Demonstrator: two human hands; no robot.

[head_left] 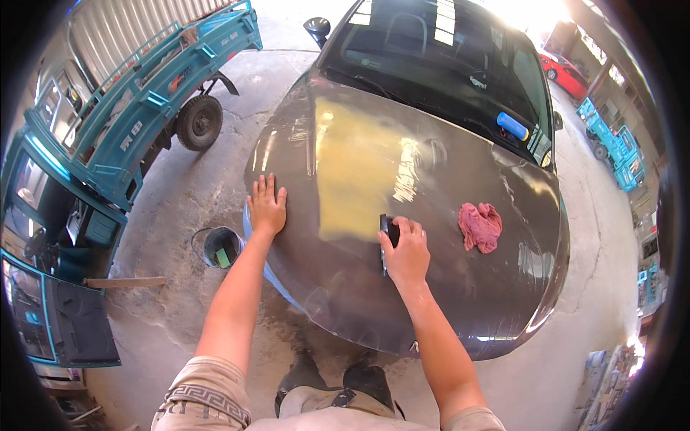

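From the head view, the person leans over a dark grey car bonnet bearing a pale yellow patch near its centre. The left hand lies flat and open on the bonnet, fingers spread, at nine o'clock from the patch. The right hand is closed around a black sanding block, pressed to the bonnet at the patch's five o'clock corner. A crumpled pink rag lies at three o'clock of that hand, near but apart. On the concrete floor, a dark bucket stands at seven o'clock of the left hand. A blue three-wheeled truck is parked at ten o'clock.
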